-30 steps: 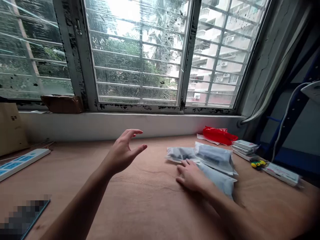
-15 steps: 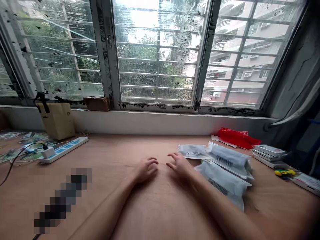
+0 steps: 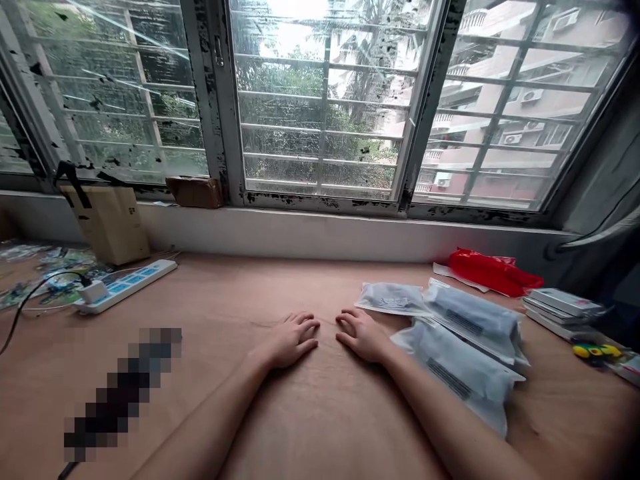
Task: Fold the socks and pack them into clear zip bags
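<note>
Starting at the far left, we find a scatter of printed sheets (image 3: pixel 50 273) on the wooden tabletop (image 3: pixel 240 287), with one black cable (image 3: pixel 30 313) curving to a white plug (image 3: pixel 93 291) seated in a single power strip (image 3: pixel 125 287). The strip lies angled near the wall, probably to keep the cord out of the central space. Behind it, one kraft paper bag (image 3: pixel 105 227) stands upright against the wall, and a brown parcel (image 3: pixel 195 192) sits on the window ledge above. Lower left, one object (image 3: pixel 123 393) is pixelated beyond naming. At centre, the left hand (image 3: pixel 290 340) and right hand (image 3: pixel 363 335) rest palm down on the table, fingers spread and holding nothing, with a narrow gap between them. Just right of the right hand lie three clear plastic packets: a flat one (image 3: pixel 393 299) and two plump ones with dark labels (image 3: pixel 473 320) (image 3: pixel 460 367), grouped closely, it seems, to keep them within easy reach. From this angle, we cannot be sure whether the right hand touches the lower packet. Behind them, one red plastic bag (image 3: pixel 493 270) lies on a white sheet (image 3: pixel 453 273). Further right, we count what look like three flat white boxes (image 3: pixel 563 307) stacked together, then one small yellow-and-green object (image 3: pixel 597 351) near the right edge.
</note>
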Action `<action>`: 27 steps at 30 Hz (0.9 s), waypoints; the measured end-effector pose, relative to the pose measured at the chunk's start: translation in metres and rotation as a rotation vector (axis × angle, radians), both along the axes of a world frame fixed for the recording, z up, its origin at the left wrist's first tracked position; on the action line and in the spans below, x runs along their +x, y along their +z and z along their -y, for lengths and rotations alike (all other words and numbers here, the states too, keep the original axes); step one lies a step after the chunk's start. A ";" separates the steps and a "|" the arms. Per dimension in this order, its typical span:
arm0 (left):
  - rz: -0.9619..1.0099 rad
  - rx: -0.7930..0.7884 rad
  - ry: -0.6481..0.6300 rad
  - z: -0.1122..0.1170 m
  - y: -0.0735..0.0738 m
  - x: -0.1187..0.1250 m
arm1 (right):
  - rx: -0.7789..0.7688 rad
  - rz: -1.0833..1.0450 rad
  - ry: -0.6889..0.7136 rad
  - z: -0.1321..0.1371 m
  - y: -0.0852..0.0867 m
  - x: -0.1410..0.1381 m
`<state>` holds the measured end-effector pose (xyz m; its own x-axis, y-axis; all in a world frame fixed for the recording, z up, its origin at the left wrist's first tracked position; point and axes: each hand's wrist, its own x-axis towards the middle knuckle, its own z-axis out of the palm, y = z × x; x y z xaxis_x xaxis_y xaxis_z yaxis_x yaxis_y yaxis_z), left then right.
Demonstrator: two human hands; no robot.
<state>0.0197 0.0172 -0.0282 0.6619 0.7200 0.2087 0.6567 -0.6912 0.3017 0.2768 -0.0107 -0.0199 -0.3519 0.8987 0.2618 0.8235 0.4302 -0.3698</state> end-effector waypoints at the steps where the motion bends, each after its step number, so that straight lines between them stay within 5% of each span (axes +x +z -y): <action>1: -0.005 -0.001 0.000 0.000 0.000 0.000 | -0.002 -0.001 0.001 0.000 0.000 0.000; 27: 0.023 -0.023 0.027 0.002 0.002 0.001 | -0.018 -0.018 -0.007 0.003 0.001 0.001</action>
<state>0.0205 0.0156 -0.0262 0.6374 0.7425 0.2062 0.6679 -0.6658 0.3326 0.2779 -0.0133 -0.0193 -0.3406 0.9059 0.2515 0.8196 0.4172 -0.3926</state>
